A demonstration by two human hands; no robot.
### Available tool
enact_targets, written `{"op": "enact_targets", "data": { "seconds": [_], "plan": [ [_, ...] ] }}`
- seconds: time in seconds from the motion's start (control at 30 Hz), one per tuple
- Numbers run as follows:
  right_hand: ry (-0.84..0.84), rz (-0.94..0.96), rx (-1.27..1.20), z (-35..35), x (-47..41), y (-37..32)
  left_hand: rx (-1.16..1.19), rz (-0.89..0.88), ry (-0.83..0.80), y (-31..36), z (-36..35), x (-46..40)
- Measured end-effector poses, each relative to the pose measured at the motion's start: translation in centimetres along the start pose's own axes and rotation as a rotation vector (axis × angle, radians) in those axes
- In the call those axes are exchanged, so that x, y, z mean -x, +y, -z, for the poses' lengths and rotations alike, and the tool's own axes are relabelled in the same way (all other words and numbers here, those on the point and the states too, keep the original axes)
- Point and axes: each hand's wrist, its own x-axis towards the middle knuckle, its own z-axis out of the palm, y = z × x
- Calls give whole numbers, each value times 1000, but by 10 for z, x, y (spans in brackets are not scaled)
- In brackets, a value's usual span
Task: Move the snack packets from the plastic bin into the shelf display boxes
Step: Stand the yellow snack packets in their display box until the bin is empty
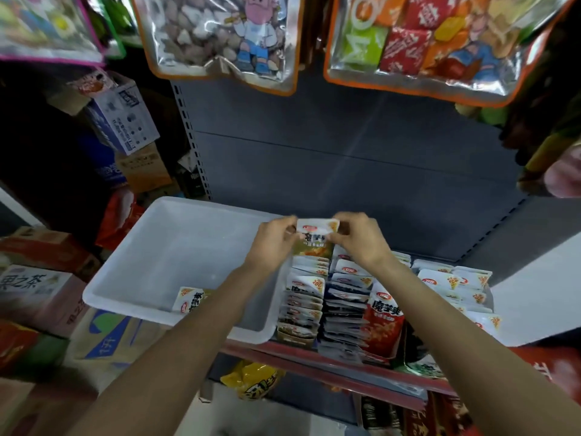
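Grey shelf panels stood at the back, with big shiny snack bags (220, 36) hanging above. On the shelf sat a white plastic bin (176, 247), and right beside it, on its right, were the display boxes (306, 306) packed with rows of snack packets. The left hand (276, 240) and the right hand (358, 240) were both just past the bin's far right corner, pinching the top corners of one snack packet (316, 237) between fingers and thumb. The packet stood upright over the back of the box nearest the bin. One more packet (190, 300) lay in the bin, near its front wall. To do this step well, I thought the person should keep the packet straight, face to the front, and slide it down behind the row so it did not bend or push the others over. Then the last packet in the bin could follow.
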Motion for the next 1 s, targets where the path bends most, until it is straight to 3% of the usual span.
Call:
{"op": "enact_targets", "data": {
  "seconds": [0.07, 0.23, 0.37, 0.53, 0.63, 0.77, 1.0],
  "plan": [
    [9, 37, -54, -1, 3, -2, -26, 49, -82, -4, -4, 0],
    [-30, 36, 106, -7, 2, 1, 6, -114, 86, 0, -3, 1],
    [-80, -24, 318, -10, 1, -4, -162, -231, 17, -4, -4, 1],
    [-191, -36, 534, -21, -2, -16, -335, -177, -137, -14, -7, 5],
    [-164, 26, 483, -24, -2, -24, -340, -120, -162, -22, 2, 7],
    [-127, 20, 146, -39, 0, -43, -127, 24, -37, -45, 24, 18],
    [-374, 32, 50, -123, 2, -80, -280, 460, -107, -123, 73, 48]
  ]
}}
